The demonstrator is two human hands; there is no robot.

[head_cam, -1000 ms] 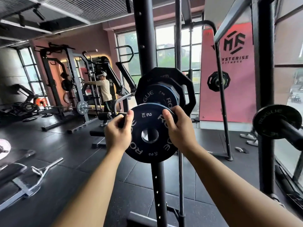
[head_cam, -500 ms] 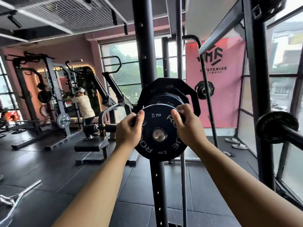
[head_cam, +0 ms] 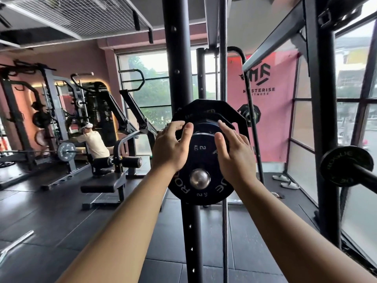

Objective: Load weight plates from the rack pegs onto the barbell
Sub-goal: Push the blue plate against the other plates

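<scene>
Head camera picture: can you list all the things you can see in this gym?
small 2 kg plate: one, black, on the peg in the middle
peg tip: one, shiny silver, poking through that plate's hole
bigger plates: at least two, black, behind the small plate
rack upright: one, black, centre
plate on a bar: one, black, far right
banner: one, pink, right back wall
slippers: two, pale, floor below the banner
bench: one, black, left of centre
person: one, beige top, at far-left machines
left hand: one, bare, on the plates' upper left edge
right hand: one, bare, on the plates' upper right edge
</scene>
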